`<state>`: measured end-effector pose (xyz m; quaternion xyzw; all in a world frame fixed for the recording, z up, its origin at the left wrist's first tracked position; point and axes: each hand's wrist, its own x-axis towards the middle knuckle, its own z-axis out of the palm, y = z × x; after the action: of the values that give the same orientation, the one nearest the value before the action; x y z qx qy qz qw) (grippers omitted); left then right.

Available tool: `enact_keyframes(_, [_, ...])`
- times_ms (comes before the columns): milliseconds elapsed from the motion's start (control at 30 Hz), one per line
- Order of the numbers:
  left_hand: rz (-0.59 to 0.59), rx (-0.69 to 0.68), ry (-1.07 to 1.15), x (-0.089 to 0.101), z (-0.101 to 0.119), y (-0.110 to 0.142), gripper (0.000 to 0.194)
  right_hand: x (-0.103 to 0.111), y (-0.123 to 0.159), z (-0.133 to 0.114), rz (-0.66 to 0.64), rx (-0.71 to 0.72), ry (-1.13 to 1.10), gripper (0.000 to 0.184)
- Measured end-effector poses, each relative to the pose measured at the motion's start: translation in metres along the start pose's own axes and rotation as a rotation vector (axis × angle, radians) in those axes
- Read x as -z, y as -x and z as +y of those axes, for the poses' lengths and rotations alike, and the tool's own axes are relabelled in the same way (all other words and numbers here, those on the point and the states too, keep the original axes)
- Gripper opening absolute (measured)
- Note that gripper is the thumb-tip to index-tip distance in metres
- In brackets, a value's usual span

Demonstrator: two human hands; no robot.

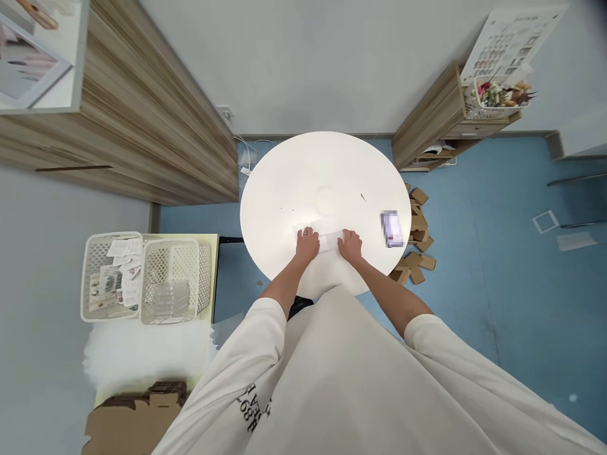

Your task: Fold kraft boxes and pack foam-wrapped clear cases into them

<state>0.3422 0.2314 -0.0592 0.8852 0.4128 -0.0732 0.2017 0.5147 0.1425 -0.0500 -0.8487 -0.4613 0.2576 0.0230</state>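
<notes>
Both of my hands are at the near side of a round white table. Between them lies a thin, whitish, see-through piece that looks like a plastic sheet or bag; its exact kind is hard to make out against the white top. My left hand has its fingers curled down on the left end of the piece, with a ring showing on one finger. At the opposite end, my right hand grips the edge with bent fingers. The fingertips of both hands are partly hidden.
A phone-like blurred object lies at the table's right. Left stand white baskets, one with papers, one with clear pieces. A whitish plastic pile and flattened cardboard are below. Small brown boxes lie on the floor right.
</notes>
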Motion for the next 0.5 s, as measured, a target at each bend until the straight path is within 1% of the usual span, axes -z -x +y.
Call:
enact_keyframes(67, [0.001, 0.01, 0.014, -0.003, 0.0, 0.001, 0.034, -0.003, 0.006, 0.007, -0.02, -0.092, -0.048, 0.042])
enact_keyframes(167, [-0.002, 0.021, 0.047, -0.006, -0.001, 0.0, 0.036, -0.008, 0.012, 0.01, -0.054, -0.149, -0.081, 0.037])
enact_keyframes(367, [-0.005, 0.018, 0.014, -0.004, 0.006, 0.001, 0.042, -0.016, 0.014, -0.001, -0.069, -0.218, -0.055, 0.034])
enact_keyframes(433, [0.022, -0.015, -0.013, -0.003, 0.012, 0.006, 0.044, -0.018, 0.012, -0.003, -0.055, -0.227, -0.04, 0.033])
enact_keyframes(500, [0.028, -0.086, -0.026, -0.004, 0.019, 0.012, 0.047, -0.022, 0.011, -0.003, -0.042, -0.229, -0.035, 0.031])
